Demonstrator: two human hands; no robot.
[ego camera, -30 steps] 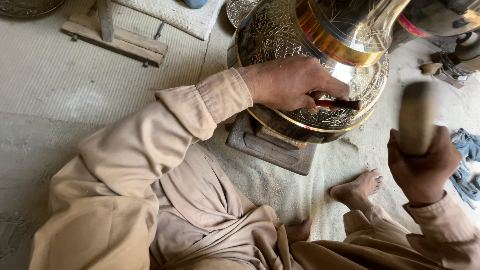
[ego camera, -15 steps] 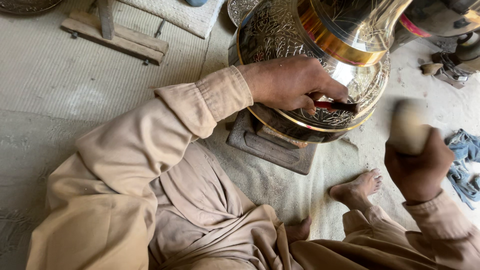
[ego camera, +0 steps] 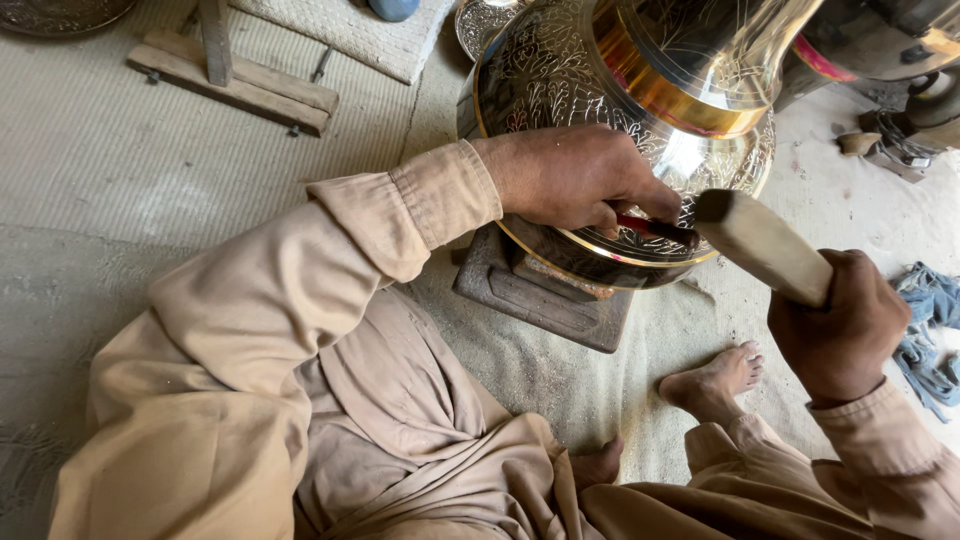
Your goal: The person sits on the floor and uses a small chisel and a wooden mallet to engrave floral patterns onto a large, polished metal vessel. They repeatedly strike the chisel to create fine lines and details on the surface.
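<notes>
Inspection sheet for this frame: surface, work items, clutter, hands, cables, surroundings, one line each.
Surface: woven floor mat, dusty, with bare sandy ground by the person's foot.
Work items: large engraved metal vessel lying tilted on a dark wooden block; thin chisel with a red shaft set against its engraved wall; wooden mallet with its head at the chisel's end.
Clutter: wooden plank frame at upper left; blue cloth at right; small metal parts at upper right, too small to identify.
Hands: left hand grips the chisel and rests on the vessel; right hand grips the mallet.
Cables: nothing seen.
Surroundings: padded mat at top; second engraved piece behind the vessel.
</notes>
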